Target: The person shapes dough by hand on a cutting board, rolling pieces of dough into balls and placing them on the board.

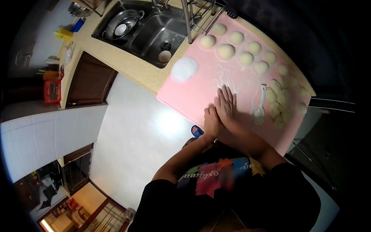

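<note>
My right hand lies flat on a pink mat, fingers stretched out, at the lower edge of a streak of flour. Against its side is my left hand, with the fingers curled in. Whatever may be under the palms or inside the left fingers is hidden. To the right rests a white spoon with powder about its bowl. Beyond it lies a cluster of cut dough pieces. Several round dough balls stand along the mat's far side. A round white mound of flour sits at the left.
A double sink is set in the counter at upper left, with a metal colander in one basin. A wire dish rack stands at the mat's far corner. One blue slipper shows on the floor.
</note>
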A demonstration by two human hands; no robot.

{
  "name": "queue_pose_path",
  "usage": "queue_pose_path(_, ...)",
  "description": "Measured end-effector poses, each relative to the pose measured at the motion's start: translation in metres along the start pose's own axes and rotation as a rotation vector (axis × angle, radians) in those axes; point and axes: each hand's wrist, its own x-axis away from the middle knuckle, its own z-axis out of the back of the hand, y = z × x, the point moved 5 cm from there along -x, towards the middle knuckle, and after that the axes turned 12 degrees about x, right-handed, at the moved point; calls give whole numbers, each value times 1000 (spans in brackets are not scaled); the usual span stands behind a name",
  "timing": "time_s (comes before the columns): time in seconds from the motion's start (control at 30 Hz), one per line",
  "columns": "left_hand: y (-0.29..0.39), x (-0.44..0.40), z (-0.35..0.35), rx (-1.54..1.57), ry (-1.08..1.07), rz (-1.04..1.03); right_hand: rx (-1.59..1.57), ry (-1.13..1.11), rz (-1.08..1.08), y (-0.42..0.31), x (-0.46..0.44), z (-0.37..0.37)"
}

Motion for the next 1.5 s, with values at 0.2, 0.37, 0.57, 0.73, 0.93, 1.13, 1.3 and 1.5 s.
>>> queue_pose_path(0.2,-12,-29,25,131,-132,121,89,39,152,-8,-50,30)
queue_pose_path(0.37,-3,-90,21,-71,-155,124,81,83,260,-9,-101,-5)
queue_pose_path(0.57,5,-48,7,-38,-5,254,-387,-163,97,-9,-66,-11)
queue_pose_path(0.73,-38,-2,-3,148,-73,61,-7,45,74,0,-10,-6)
queue_pose_path(0.93,-19,-74,14,-135,-30,-152,106,-3,156,1,-76,-7)
queue_pose_path(1.13,-11,-85,13,-36,-52,212,-466,-187,85,2,-109,-22)
queue_pose_path(1.3,-19,-9,1,-11,-55,23,-47,-62,45,-2,-14,-20)
queue_pose_path(1.5,-25,-36,11,78,-143,85,92,5,179,-3,-49,3)
